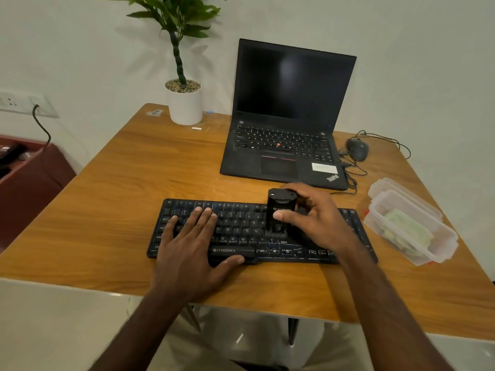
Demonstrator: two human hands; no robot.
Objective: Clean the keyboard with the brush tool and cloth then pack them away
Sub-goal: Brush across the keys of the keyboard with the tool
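Note:
A black keyboard (241, 231) lies across the near part of the wooden table (134, 170). My left hand (190, 242) lies flat on its left half, fingers straight and thumb by the space bar. My right hand (313, 215) grips a black brush tool (280, 212) upright over the keyboard's middle right, its lower end down on the keys. A clear plastic container (417, 231) at the right holds a pale green cloth (407, 228).
An open black laptop (286, 124) stands behind the keyboard, with a wired mouse (357, 149) and cables to its right. A potted plant (184, 100) sits at the back left. A dark red cabinet (29, 183) stands left of the table.

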